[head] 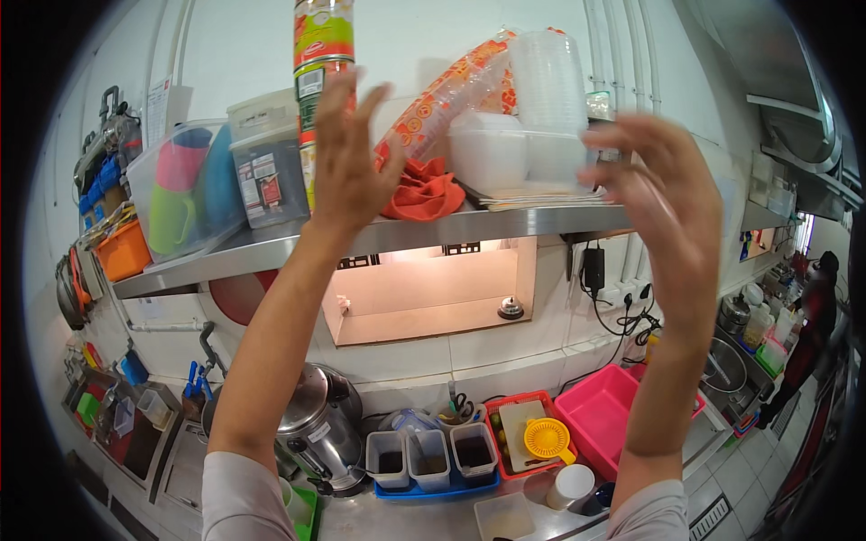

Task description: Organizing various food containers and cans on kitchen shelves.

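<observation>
Both arms are raised towards a stainless steel wall shelf (pixel 406 228). My left hand (pixel 352 155), blurred, has its fingers spread in front of a stack of printed food cans (pixel 323 30); it appears to hold nothing. Just right of it lies a crumpled red cloth (pixel 426 196). My right hand (pixel 659 182) is up at the shelf's right side with fingers curved apart, near a stack of clear plastic containers (pixel 548 81) and white plastic tubs (pixel 488 152); nothing shows in it. A patterned orange plastic roll (pixel 446 95) leans between the hands.
Below the shelf are a serving hatch (pixel 419 297) with a call bell (pixel 510 308), a steel urn (pixel 314 419), tubs of dark liquid (pixel 473 453), a yellow citrus juicer (pixel 547 438) and a pink basin (pixel 599 412). A person (pixel 812 324) stands at far right.
</observation>
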`<state>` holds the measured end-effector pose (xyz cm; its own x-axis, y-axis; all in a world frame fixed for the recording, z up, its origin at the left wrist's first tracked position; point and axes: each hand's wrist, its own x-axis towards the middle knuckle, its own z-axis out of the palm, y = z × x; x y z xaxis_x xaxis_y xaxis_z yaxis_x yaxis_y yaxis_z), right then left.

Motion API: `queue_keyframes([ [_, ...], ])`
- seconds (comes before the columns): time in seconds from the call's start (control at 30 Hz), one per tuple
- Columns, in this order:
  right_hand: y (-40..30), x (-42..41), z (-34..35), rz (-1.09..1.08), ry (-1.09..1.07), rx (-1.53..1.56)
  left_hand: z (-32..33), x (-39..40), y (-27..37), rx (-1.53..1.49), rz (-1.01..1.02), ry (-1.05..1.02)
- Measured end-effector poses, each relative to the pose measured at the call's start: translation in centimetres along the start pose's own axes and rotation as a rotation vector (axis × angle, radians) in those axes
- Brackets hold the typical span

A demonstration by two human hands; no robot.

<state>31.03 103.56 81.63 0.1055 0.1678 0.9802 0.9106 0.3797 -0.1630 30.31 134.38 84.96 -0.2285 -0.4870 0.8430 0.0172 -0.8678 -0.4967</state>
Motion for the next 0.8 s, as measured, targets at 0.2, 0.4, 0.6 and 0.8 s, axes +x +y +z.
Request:
queue_keyframes([
  [0.2, -0.5, -12.7, -5.4, 0.115, 0.111, 0.317, 11.5, 3.7, -1.3, -0.116, -0.436, -0.457],
  [0.4, 0.0, -21.8, -7.8, 0.314, 0.203, 0.503, 18.6, 2.7, -8.2, 0.323, -0.622, -1.075],
  [0.6, -0.8, -27.7, -10.4, 0.614, 0.322, 0.566, 19.7, 0.2, -10.2, -0.099, -0.728, -1.037],
  [0.8, -0.7, -31.3, -11.8, 0.73, 0.552, 0.532, 20.6, -0.2, -9.0, 0.034, -0.748, -0.948],
])
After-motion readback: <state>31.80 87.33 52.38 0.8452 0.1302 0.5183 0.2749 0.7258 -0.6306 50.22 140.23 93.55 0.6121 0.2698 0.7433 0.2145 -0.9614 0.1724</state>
